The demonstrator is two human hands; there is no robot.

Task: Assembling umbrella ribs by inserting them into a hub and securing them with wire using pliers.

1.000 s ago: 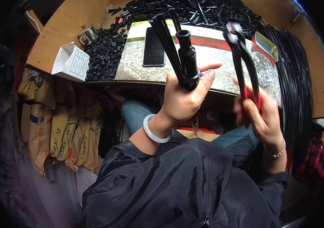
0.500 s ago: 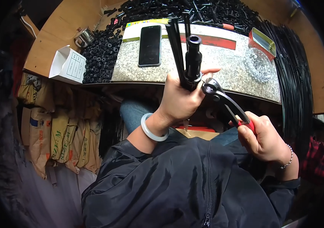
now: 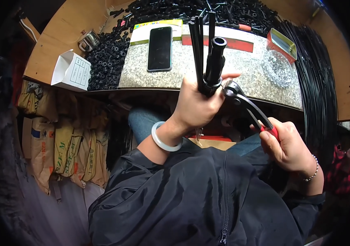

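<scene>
My left hand [image 3: 197, 106] is closed around what looks like a black umbrella frame [image 3: 214, 67]. Its hollow tube points up toward the table, and thin black ribs stand alongside it. A ring sits round the tube just above my fist. My right hand [image 3: 285, 143] grips a pair of pliers [image 3: 253, 107] by the red-ended handles. The pliers' jaws are at my left fingertips, beside the tube's base; what lies between them is too small to make out.
On the speckled tabletop [image 3: 138, 78] lie a phone [image 3: 160, 49], a red strip [image 3: 240, 46], a glass ashtray [image 3: 279, 69] and a tin [image 3: 282, 43]. Black parts [image 3: 105, 61] are heaped left and behind. Long black rods [image 3: 320, 78] hang at right. A white carton [image 3: 72, 71] stands left; sacks [image 3: 62, 151] sit below.
The umbrella frame has tilted a little to the right, its tube end shifting that way. The pliers and my right hand have moved slightly right too, with both grips kept.
</scene>
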